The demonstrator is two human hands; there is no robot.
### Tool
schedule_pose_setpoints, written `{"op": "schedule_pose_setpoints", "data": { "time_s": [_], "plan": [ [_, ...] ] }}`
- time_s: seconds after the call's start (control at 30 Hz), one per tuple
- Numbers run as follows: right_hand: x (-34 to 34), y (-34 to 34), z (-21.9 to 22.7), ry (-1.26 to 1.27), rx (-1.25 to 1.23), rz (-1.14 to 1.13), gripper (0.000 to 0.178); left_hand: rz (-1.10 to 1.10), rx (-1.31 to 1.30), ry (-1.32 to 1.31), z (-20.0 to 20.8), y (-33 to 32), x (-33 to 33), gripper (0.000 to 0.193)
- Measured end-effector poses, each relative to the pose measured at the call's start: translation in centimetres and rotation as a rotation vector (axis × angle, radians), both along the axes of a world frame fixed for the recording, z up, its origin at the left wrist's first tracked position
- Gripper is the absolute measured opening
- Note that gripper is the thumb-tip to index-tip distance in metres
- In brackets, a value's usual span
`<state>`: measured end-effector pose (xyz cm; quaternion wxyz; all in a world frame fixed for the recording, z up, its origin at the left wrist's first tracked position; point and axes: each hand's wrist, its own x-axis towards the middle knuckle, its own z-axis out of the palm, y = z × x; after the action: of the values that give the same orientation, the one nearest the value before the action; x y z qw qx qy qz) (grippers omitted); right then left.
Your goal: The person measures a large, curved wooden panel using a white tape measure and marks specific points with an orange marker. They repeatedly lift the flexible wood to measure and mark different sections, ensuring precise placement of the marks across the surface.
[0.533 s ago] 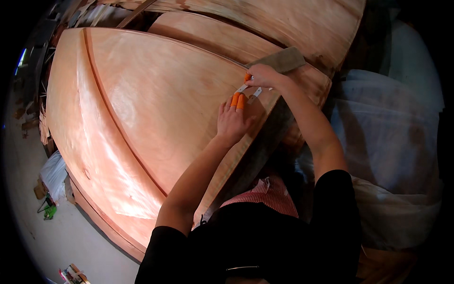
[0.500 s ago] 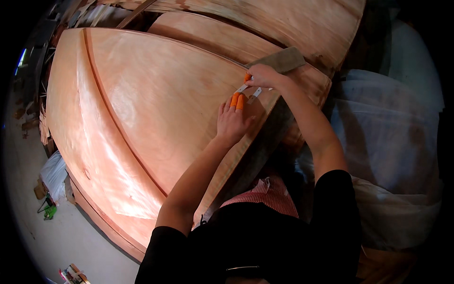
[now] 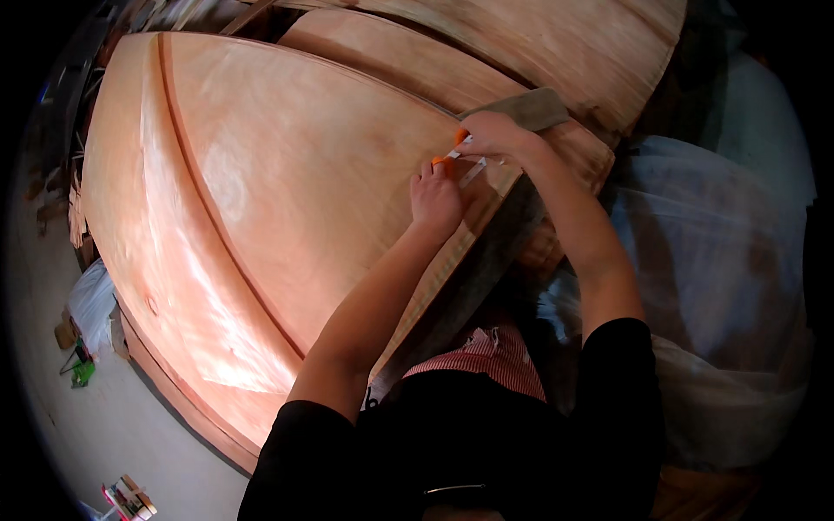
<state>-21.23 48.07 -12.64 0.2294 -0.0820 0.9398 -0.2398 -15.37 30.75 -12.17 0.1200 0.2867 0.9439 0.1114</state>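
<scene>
A broad sheet of pale reddish wood veneer point(image 3: 295, 165) lies under both my hands, near its right corner. My right hand point(image 3: 493, 135) is closed in a pinch on a short white strip point(image 3: 455, 154), with an orange finger cover at its fingertip. At the strip's lower end, the bent fingers of my left hand point(image 3: 437, 201) are closed on it, orange covers on their tips. Beside the hands a second white strip point(image 3: 473, 173) lies on the veneer. Just beyond my right hand rests a flat grey-brown block point(image 3: 540, 108) with a rounded corner.
More wood sheets point(image 3: 556, 43) are stacked behind. A long raised fold point(image 3: 187, 174) runs down the left part of the veneer. Translucent plastic sheeting point(image 3: 712, 252) drapes something at the right. On the floor at left are a plastic bag point(image 3: 91, 300) and a green object point(image 3: 82, 374).
My left hand has moved slightly right and its fingers have bent at the strip's end. My right hand keeps its pinch. The whole view has shifted a little.
</scene>
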Motion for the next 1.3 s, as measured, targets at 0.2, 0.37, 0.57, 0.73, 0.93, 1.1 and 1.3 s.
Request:
{"op": "schedule_pose_setpoints", "data": {
  "time_s": [0.2,0.37,0.57,0.73,0.93,1.1,1.3],
  "plan": [
    [-1.0,-0.3,-0.3,0.189,0.294,0.144,0.010,-0.037,0.017,0.013,-0.4,-0.7,0.0,0.066],
    [-3.4,-0.4,-1.0,0.245,0.377,0.264,0.008,-0.055,-0.017,0.022,-0.4,-0.5,-0.1,0.069],
    [-3.8,0.2,-1.0,0.329,0.510,0.317,0.010,-0.034,-0.029,0.027,-1.3,-0.3,0.0,0.059],
    [-4.9,5.4,3.7,0.429,0.434,0.016,0.012,-0.042,-0.029,-0.034,-0.6,-0.4,0.0,0.065],
    [-0.5,3.5,10.2,0.052,0.037,-0.193,0.022,-0.102,0.226,-0.209,-0.9,-4.4,0.0,0.053],
    [6.4,-1.7,4.7,-0.416,-0.631,-0.107,0.022,0.006,0.437,-0.232,2.4,-16.0,8.7,0.056],
    [13.0,-13.6,1.0,-0.702,-0.880,0.014,0.021,0.175,0.284,-0.214,4.8,-24.2,19.5,0.059]
  ]
}}
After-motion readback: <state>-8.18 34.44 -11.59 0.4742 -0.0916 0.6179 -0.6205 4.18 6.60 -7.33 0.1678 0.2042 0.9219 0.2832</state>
